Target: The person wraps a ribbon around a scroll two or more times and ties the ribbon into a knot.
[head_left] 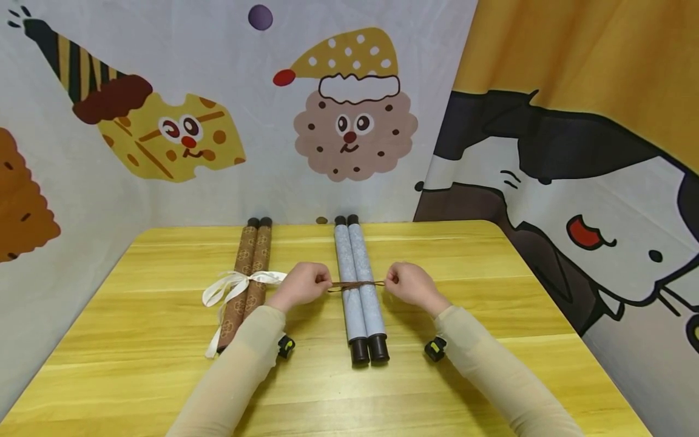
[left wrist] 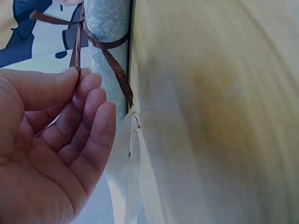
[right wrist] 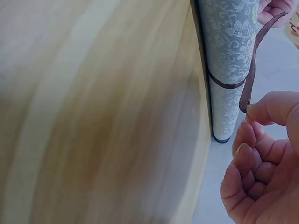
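Note:
A light blue patterned scroll, rolled into two rolls side by side with dark end knobs, lies lengthwise on the table. Around its middle runs a brown ribbon. My left hand pinches the ribbon between thumb and fingertips just left of the rolls; the left wrist view shows a loose ribbon end hanging beside the fingers. On the other side, my right hand pinches the ribbon too, with thumb and index finger, its other fingers curled. Between the hands the ribbon stretches nearly straight across the rolls.
Left of my left hand lies a brown patterned scroll tied with a white ribbon bow; my left forearm covers part of it. Both lie on a yellow wood-grain table. A cartoon-printed cloth hangs behind the far edge.

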The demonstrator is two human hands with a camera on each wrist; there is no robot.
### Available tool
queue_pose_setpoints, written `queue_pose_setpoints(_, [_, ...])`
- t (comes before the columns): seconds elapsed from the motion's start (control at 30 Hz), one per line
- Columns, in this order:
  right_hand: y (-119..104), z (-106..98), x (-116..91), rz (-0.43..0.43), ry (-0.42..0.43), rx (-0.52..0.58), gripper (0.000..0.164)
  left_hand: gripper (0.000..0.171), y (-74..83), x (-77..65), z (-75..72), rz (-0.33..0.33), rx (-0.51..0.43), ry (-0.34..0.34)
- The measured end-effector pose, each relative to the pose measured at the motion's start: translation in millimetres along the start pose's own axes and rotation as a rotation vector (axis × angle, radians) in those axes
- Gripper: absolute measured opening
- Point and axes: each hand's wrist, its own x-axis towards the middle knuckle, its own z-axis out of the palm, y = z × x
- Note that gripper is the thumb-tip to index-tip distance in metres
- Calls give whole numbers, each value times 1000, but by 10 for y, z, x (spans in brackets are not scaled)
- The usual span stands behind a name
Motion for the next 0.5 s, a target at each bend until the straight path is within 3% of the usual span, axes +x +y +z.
queue_pose_setpoints(0.5, [42,-1,-13,-53,33,-35,8,21,32,-13,25,3,26,1])
